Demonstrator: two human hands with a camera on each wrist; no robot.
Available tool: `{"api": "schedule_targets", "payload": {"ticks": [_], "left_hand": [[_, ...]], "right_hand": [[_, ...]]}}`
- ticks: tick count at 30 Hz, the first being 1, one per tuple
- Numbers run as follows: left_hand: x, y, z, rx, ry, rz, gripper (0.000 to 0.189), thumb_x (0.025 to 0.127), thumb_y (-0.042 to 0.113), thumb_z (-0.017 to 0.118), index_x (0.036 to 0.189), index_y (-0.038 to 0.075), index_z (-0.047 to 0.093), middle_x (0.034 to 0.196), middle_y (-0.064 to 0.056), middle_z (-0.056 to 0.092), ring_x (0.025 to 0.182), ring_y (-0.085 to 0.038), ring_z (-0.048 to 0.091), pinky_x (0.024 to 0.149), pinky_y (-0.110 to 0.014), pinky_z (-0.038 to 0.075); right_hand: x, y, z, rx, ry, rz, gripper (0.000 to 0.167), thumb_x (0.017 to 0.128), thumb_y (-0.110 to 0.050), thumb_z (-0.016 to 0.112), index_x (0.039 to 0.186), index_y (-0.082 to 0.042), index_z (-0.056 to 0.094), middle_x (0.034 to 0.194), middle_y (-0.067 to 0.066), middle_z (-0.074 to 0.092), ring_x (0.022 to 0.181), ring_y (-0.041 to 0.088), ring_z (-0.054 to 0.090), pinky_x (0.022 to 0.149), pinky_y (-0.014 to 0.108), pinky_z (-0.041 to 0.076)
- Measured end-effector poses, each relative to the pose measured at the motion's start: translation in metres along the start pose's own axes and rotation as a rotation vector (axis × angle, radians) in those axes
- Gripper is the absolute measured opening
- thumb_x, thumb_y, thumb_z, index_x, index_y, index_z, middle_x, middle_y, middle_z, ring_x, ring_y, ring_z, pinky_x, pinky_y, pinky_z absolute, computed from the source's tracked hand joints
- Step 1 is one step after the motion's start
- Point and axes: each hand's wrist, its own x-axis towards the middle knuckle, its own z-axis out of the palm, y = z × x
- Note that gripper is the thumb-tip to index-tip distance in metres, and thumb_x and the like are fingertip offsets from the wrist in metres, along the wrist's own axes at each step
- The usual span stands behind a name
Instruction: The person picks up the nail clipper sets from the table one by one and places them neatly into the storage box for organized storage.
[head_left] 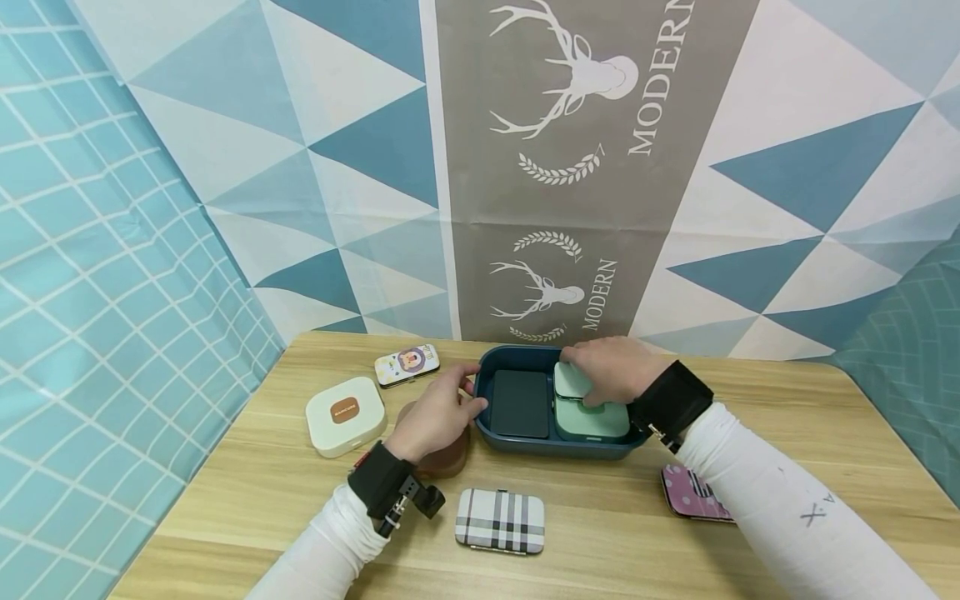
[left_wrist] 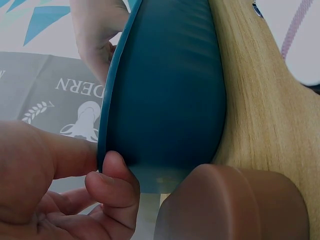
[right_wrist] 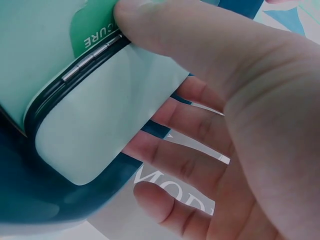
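A dark blue basket (head_left: 525, 447) stands near the back of the table. Its left rim is pinched by my left hand (head_left: 438, 414), with finger and thumb on either side of the wall (left_wrist: 165, 90). My right hand (head_left: 618, 367) reaches into the basket's right side and grips a pale mint flat case (head_left: 572, 381). Thumb and fingers span this case (right_wrist: 100, 120), and a metal hinge shows along its edge. Beneath it sits a green rounded case (head_left: 592, 422). A dark flat case (head_left: 520, 404) lies in the basket's left half.
Left of the basket are a brown rounded case (head_left: 447, 458), partly behind the left hand, a cream case (head_left: 347, 415) and a cartoon-printed tin (head_left: 407, 365). A plaid case (head_left: 500, 521) lies in front. A pink dotted case (head_left: 686, 493) is partly under the right forearm.
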Motion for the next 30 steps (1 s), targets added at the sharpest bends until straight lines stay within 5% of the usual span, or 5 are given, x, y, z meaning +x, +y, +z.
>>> {"api": "schedule_targets", "payload": {"ticks": [30], "left_hand": [[-0.001,0.0002,-0.0001,-0.04,-0.007,0.012,0.054,0.104,0.005,0.067,0.153,-0.004,0.047,0.108,-0.012,0.058,0.074,-0.016,0.061,0.068,-0.033,0.05]], "right_hand": [[0.0021,-0.0008,0.0004,0.04,-0.032,0.008,0.059,0.077,-0.027,0.099,0.122,-0.01,0.065,0.106,0.001,0.071,0.089,0.019,0.064,0.084,0.044,0.055]]}}
